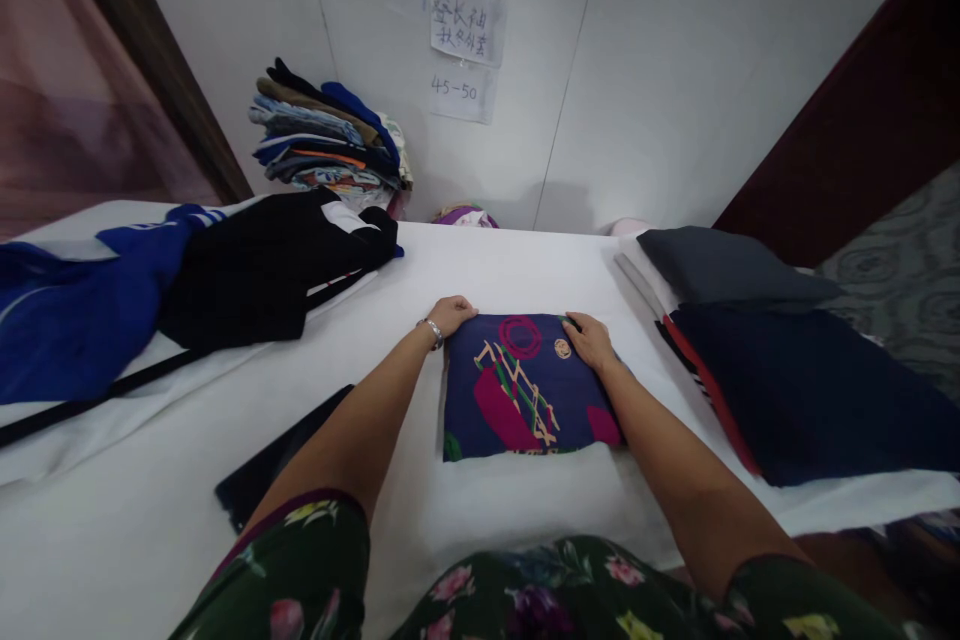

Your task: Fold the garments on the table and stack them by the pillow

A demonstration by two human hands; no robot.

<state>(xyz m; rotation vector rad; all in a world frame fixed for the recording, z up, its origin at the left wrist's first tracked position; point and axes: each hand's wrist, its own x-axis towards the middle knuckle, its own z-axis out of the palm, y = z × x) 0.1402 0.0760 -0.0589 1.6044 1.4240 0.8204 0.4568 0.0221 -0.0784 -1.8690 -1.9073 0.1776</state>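
Observation:
A folded navy garment (457, 380) with a pink, green and cream print lies flat as a neat rectangle on the white table in front of me. My left hand (452, 314) is closed at its far left corner, the fingertips pinching the edge. At the far right corner my right hand (591, 338) has its fingers bent over the edge, gripping the cloth there. A silver bracelet (430, 332) circles my left wrist. The garment's underside is hidden.
Folded clothes, a dark grey one (727, 265) and a navy one (825, 390), are stacked at right. Loose black (247, 280) and blue garments (90, 310) lie at left. A dark flat item (262, 470) is beside my left forearm. Behind the table rises a clothes pile (330, 135).

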